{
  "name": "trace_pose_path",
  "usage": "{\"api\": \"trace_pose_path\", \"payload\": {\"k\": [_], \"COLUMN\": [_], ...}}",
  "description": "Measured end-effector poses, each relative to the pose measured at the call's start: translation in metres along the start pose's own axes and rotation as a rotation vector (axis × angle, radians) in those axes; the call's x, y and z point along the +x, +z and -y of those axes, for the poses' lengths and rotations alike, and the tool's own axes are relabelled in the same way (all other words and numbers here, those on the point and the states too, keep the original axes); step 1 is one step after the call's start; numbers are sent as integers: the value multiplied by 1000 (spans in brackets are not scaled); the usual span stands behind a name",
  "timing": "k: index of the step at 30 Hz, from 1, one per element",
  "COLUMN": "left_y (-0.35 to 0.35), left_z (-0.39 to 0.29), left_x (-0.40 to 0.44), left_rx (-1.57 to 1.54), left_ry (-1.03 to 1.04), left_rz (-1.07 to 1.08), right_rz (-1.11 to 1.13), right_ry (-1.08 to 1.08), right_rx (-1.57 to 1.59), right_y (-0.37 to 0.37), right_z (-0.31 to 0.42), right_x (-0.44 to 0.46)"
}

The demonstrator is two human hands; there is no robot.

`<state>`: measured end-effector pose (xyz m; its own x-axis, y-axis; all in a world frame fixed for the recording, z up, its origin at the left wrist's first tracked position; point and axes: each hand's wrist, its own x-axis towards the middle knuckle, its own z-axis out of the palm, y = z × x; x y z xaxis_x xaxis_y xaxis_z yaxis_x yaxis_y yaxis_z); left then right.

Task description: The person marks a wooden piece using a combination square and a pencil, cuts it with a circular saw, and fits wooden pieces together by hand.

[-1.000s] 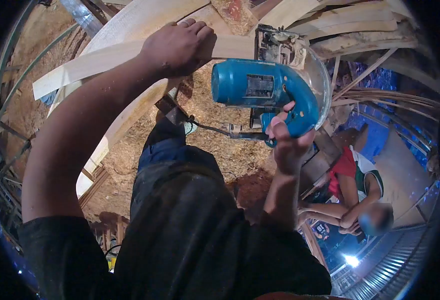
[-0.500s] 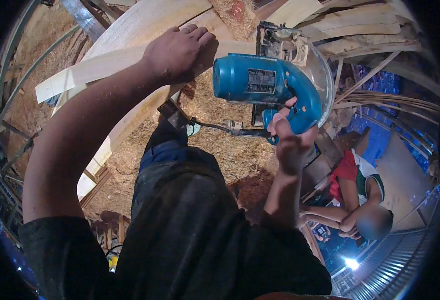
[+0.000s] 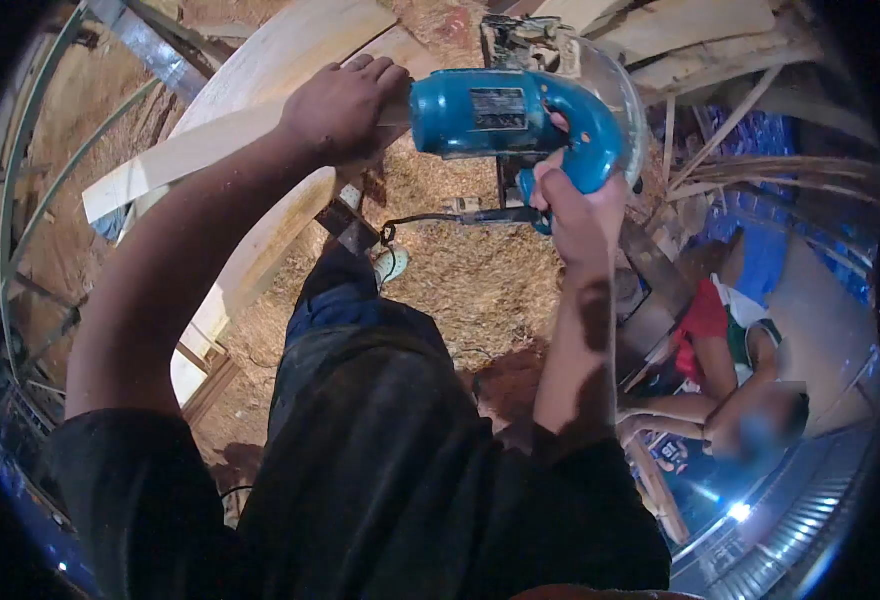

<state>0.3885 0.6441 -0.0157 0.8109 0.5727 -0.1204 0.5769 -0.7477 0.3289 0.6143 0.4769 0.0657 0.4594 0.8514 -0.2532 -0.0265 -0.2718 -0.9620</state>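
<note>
My right hand [image 3: 582,212] is wrapped around the rear handle of a blue circular saw [image 3: 495,110]. The saw's dusty metal base and guard face away from me, and its blade is hidden. A black power cord [image 3: 440,217] runs left from the handle. To the left of the motor housing, my left hand [image 3: 348,108] presses on a pale wooden plank [image 3: 195,158], fingers curled over it. The fingertips are partly out of sight. The plank lies crosswise over a wider board [image 3: 280,60], and its right end is hidden behind the saw.
Sawdust [image 3: 470,290] covers the ground around my foot [image 3: 392,264]. Curved wood offcuts [image 3: 700,40] are piled at the upper right, with thin strips [image 3: 790,180] below them. Another person [image 3: 725,350] sits at the right. Green metal bars [image 3: 18,200] stand at the left.
The saw and my right hand have moved forward and slightly left in the view. My left hand stays on the plank. The seated person appears a little lower and farther right.
</note>
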Motion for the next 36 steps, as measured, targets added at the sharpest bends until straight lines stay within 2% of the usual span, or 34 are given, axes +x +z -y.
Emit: {"api": "trace_pose_path", "payload": {"k": [2, 5, 8, 12, 15, 16, 18, 20, 21, 22, 24, 26, 27, 30, 33, 36], "left_y": [-3, 9, -13, 1, -8, -9, -16, -25, -38, -25, -10, -9, -9, -18, -15, -25], "left_z": [1, 11, -1, 10, 6, 10, 10, 10, 5, 16, 20, 4, -5, -26, -27, -33], "left_x": [3, -1, 2, -1, -1, 2, 15, 41, 64, 91, 133, 173, 181, 189, 184, 162], "left_rx": [6, 58, 4, 28, 23, 25, -54, -34, -134, -129, -22, -184, -266, -236, -400, -369], "left_ry": [-20, 50, -55, 39, 70, 87, 56, 79, 40, 70, 270, 205, 166, 46, 54, 68], "left_rz": [51, -130, 83, -72, -5, -6, 71, 137, 313, 403, 341, 763, 975, 1055, 1065, 756], "right_rz": [-14, -92, -169, -184, -186, -247, -349, -421, -463, -498, -627, -728, -762, -833, -855, -824], "right_ry": [21, 68, 64, 25, 237, 200, 146, 372, 303, 231, 377, 247, 263, 421, 490, 501], "right_rx": [-7, -114, -163, -437, -565, -530, -462, -377, -249, -122, -156, -171, -161, -99, -62, -60], "right_y": [-4, -6, -20, -50, -70, -77, -88, -96, -101, -105, -104, -97, -95, -96, -95, -99], "right_z": [-14, -25, -45, -44, -48, -63, -105, -111, -125, -139, -139, -130, -132, -144, -143, -144], "right_x": [-11, -44, -95, -149, -178, -191, -225, -258, -277, -295, -319, -329, -338, -367, -380, -381]}}
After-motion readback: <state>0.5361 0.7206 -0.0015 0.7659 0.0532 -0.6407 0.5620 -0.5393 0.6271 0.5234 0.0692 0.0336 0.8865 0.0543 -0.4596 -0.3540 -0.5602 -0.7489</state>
